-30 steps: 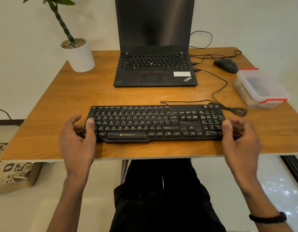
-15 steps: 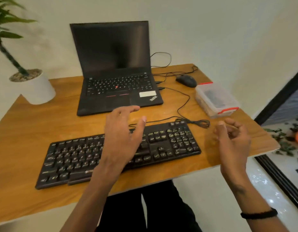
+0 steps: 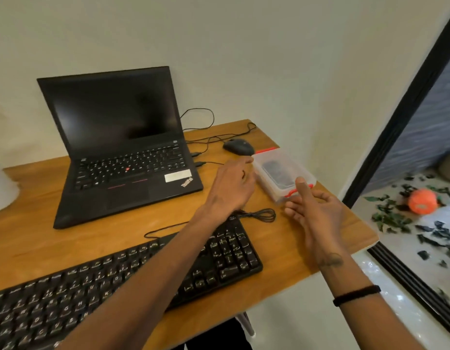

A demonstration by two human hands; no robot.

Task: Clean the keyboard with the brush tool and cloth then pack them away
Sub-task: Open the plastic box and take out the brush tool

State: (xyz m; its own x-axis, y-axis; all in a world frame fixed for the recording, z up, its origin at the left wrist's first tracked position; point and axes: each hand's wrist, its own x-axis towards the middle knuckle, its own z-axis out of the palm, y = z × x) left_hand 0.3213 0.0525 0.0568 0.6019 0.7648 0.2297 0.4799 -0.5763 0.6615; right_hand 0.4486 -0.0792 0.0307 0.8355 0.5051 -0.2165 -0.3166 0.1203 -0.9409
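Head cam, close, looks down-right over desk.

A black laptop is standing open with its screen dark, to the left of the fingers of the left hand. A black mouse is lying just beyond those fingertips, farther back on the wooden desk. Thin black cables are trailing from the laptop's side across the desk behind the same fingers, and one is looping up against the wall. Well to the left of them, a white pot is showing at the frame edge. To the right of the fingers of the right hand, well apart, a black frame is rising. Past it an orange object is lying on the floor among scattered dark leaf bits.
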